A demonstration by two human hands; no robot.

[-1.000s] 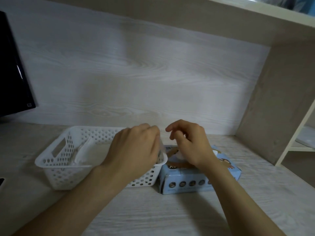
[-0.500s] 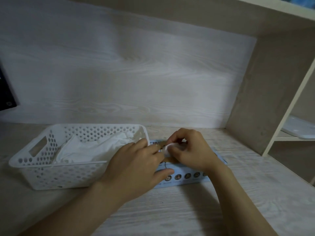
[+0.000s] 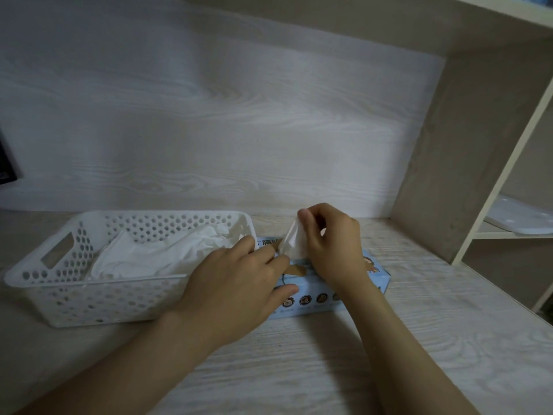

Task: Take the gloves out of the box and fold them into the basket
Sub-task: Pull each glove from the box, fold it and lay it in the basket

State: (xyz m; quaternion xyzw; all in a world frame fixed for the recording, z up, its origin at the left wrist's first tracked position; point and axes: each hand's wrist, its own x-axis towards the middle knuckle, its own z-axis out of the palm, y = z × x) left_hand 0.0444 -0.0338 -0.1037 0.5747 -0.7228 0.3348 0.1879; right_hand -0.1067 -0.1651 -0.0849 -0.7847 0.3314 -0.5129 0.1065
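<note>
A light blue glove box [image 3: 371,274] lies flat on the desk, right of a white perforated basket [image 3: 89,292]. White gloves [image 3: 155,253] lie crumpled inside the basket. My right hand [image 3: 329,244] pinches a thin white glove [image 3: 294,239] and holds it partly raised out of the box's top opening. My left hand [image 3: 236,283] rests on the box's left end, fingers straight, thumb against its front face.
The pale wood desk runs under a shelf; a side panel [image 3: 449,175] closes the right. A white tray [image 3: 520,218] lies on a lower shelf at far right. A dark monitor edge [image 3: 6,169] shows at far left.
My right hand has lifted, drawing the white glove up out of the box. My left hand has stayed pressed on the box. The view has shifted slightly.
</note>
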